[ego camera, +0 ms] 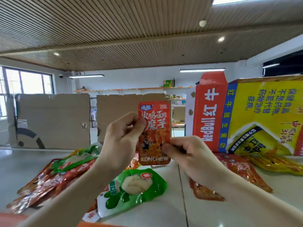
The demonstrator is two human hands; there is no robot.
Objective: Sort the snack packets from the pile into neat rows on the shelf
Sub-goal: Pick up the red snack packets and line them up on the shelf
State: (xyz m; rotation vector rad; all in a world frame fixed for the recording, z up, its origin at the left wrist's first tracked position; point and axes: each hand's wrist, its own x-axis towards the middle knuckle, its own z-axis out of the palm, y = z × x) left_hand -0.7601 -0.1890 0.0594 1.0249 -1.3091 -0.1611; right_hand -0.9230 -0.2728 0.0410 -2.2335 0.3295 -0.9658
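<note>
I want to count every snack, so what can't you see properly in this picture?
Head view:
- Held red packet: part of its print is covered by the left hand and right hand pinching it.
- Red packet pile: the packets overlap and lie partly under a green packet, so the count is unclear.
- Yellow packets: cut off by the right edge.
- Far shelf: the items are too small.

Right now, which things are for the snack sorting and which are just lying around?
For the job: orange packet pinched by left hand and right hand; green packet; red packet pile.
Just lying about: Red Bull carton; cardboard sheets.
</note>
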